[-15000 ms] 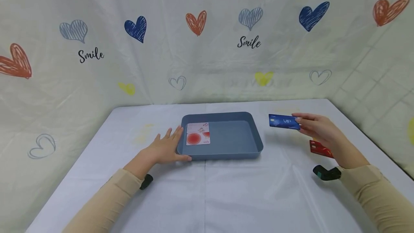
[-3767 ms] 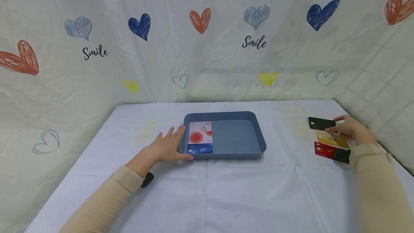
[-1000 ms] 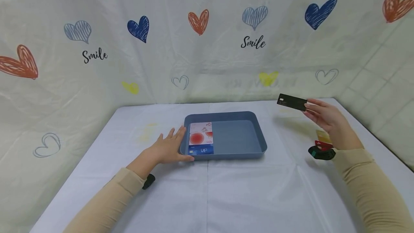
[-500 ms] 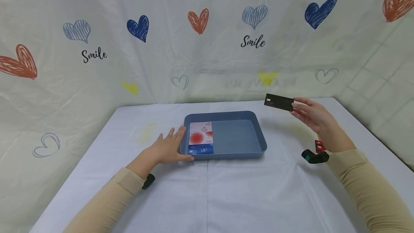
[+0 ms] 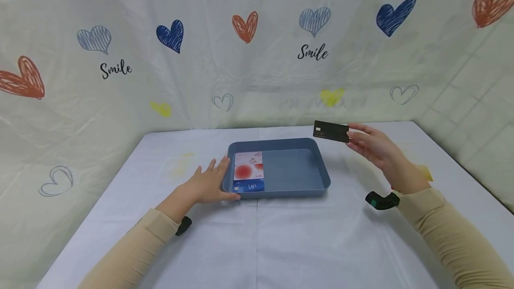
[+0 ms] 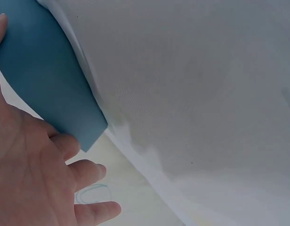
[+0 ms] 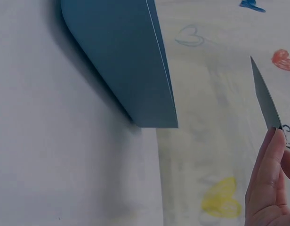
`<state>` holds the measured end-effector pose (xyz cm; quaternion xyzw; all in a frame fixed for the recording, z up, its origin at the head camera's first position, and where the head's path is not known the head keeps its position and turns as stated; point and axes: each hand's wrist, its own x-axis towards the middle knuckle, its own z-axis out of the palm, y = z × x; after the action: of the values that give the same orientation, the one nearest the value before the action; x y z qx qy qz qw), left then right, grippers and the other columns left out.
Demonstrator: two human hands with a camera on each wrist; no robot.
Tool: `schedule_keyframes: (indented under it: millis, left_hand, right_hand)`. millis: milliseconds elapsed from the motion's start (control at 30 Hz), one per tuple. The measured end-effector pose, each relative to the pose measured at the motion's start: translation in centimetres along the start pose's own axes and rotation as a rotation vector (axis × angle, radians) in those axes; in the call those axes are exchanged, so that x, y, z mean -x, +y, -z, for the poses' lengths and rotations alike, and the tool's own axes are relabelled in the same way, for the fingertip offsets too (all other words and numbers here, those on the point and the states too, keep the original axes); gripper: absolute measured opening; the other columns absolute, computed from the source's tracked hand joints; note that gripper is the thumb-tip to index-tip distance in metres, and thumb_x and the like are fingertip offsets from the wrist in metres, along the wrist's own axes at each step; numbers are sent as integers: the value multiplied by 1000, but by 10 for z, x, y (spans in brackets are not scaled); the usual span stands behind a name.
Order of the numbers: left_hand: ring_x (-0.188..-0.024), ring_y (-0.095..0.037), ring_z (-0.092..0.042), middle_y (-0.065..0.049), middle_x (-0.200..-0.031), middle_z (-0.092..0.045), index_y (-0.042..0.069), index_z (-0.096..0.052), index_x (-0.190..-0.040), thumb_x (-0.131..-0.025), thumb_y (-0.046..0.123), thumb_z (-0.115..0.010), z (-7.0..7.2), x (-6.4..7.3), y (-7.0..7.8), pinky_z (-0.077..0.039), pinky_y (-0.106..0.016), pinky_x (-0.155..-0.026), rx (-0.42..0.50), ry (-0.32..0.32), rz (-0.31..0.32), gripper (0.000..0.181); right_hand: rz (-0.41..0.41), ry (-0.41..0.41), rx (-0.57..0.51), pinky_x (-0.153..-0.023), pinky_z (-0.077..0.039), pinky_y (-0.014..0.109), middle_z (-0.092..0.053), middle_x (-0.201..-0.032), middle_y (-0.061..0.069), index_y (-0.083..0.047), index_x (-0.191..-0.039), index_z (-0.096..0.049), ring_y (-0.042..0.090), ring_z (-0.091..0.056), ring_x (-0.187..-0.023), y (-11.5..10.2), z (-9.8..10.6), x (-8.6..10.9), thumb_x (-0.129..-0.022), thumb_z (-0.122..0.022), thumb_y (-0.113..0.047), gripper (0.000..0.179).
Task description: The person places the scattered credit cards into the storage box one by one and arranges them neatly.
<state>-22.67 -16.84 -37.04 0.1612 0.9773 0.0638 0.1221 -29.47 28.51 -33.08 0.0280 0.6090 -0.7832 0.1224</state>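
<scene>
My right hand (image 5: pixel 375 148) pinches a black VIP card (image 5: pixel 331 131) by its right end, held up in the air just beyond the right rear corner of the blue-grey tray (image 5: pixel 297 193). In the right wrist view the card (image 7: pixel 266 96) shows nearly edge-on above the fingertips. My left hand (image 5: pixel 206 184) lies with spread fingers against the tray's left side, thumb along the front rim. The left wrist view shows the palm (image 6: pixel 32 174) beside the tray wall (image 6: pixel 55 75). Inside the tray at left lie a pink-and-white card (image 5: pixel 249 166) with red circles and a blue VIP card (image 5: pixel 249 185) in front of it.
A gold card (image 5: pixel 424 172) sits on the white-covered table (image 5: pixel 313 244) at right, mostly hidden behind my right wrist. A sliver of red shows by that wrist. A pale curtain (image 5: pixel 273 75) with printed hearts hangs behind the table.
Earlier the blue card was in my right hand; it now lies in the tray. My right hand then took the black card from the right and has moved it left toward the tray. The left hand stays put.
</scene>
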Motion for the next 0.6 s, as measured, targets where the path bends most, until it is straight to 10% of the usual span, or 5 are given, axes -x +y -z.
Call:
schedule_keyframes:
  millis: [600]
  left_hand:
    - [-155,-42,-10,-12,-171,-10,4,-8,-165,-85,74,-66,1,1,0,-10,-70,-117,3,8,-5,120]
  right_hand:
    - [9,-134,101,-77,-58,21,-65,-96,-1,-12,-119,-58,9,-68,-80,33,-41,-10,-104,-58,-4,17]
